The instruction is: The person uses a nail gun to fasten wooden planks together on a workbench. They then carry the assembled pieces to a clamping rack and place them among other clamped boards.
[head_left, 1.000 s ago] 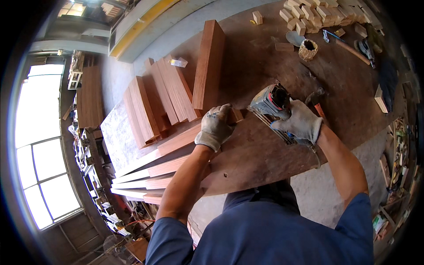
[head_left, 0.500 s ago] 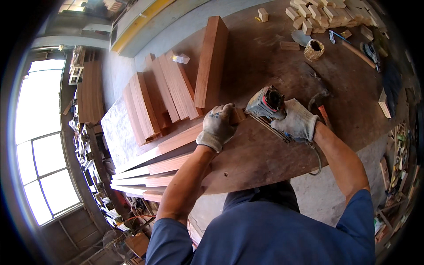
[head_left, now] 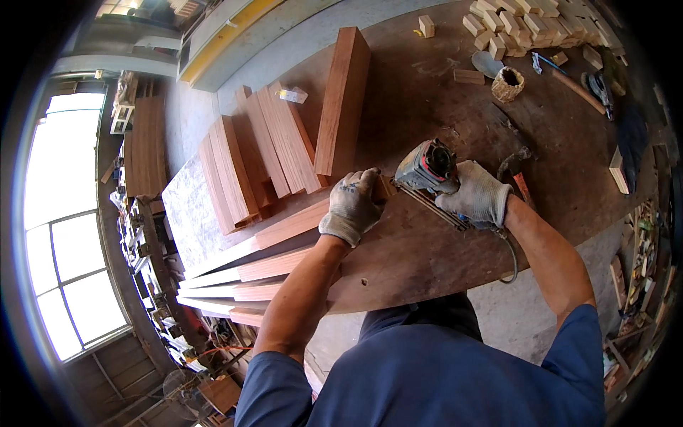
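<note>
Head view: clock directions run from the left hand.
Left fingers: gloved, curled over one wooden block at 2 o'clock, above the worktop; its full length hidden.
Right hand: fingers wrapped round the grip of one pneumatic nailer, at 2 o'clock.
Handling: nailer probably heavy, rigid, best held by its grip; block likely light, stiff, best steadied by its sides.
Reddish bars: four, at 8 o'clock.
Thick beam: one, at 12.
Hammer: one, at 3.
</note>
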### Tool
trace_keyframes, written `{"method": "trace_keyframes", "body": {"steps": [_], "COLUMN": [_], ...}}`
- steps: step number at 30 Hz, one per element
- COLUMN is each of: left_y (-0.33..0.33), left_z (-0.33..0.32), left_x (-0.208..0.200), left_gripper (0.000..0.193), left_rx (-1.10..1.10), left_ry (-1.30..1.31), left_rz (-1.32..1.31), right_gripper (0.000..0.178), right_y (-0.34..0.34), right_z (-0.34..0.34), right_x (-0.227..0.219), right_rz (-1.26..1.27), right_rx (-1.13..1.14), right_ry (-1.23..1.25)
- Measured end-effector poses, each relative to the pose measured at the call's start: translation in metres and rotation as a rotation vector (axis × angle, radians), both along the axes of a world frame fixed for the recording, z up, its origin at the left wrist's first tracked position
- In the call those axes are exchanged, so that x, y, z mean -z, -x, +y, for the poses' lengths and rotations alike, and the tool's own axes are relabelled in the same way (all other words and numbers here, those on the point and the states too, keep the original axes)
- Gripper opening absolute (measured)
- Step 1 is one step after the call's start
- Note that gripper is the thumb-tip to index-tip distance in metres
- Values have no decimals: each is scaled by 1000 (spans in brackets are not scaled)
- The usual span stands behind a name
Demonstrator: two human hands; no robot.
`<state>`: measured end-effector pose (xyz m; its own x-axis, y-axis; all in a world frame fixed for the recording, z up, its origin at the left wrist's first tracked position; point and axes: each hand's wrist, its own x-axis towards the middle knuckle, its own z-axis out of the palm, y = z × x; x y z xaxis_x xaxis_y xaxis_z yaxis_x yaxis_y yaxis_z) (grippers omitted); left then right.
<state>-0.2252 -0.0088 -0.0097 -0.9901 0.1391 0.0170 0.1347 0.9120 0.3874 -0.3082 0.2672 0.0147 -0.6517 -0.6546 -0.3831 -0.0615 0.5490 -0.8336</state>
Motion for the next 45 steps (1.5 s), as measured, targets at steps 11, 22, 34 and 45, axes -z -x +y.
{"method": "trace_keyframes", "body": {"steps": [11,22,34,45], "left_y": [0,1,-6,-91], "left_z": [0,3,-6,-151], "left_x": [-4,-4,-14,-31], "left_gripper": [50,45,46,37], "left_rx": [-4,3,-7,-111], "left_ry": [2,-12,-41,266], "left_rz": [-32,9,-70,-178], "right_gripper": [28,31,33,43], "right_y": [2,0,-21,-43], "right_z": [-3,7,-25,-192], "right_x": [-6,-15,-116,-200], "right_rz": [1,-21,-217,115], "right_rx": [-37,42,266,-37], "right_ry": [-30,51,152,44]}}
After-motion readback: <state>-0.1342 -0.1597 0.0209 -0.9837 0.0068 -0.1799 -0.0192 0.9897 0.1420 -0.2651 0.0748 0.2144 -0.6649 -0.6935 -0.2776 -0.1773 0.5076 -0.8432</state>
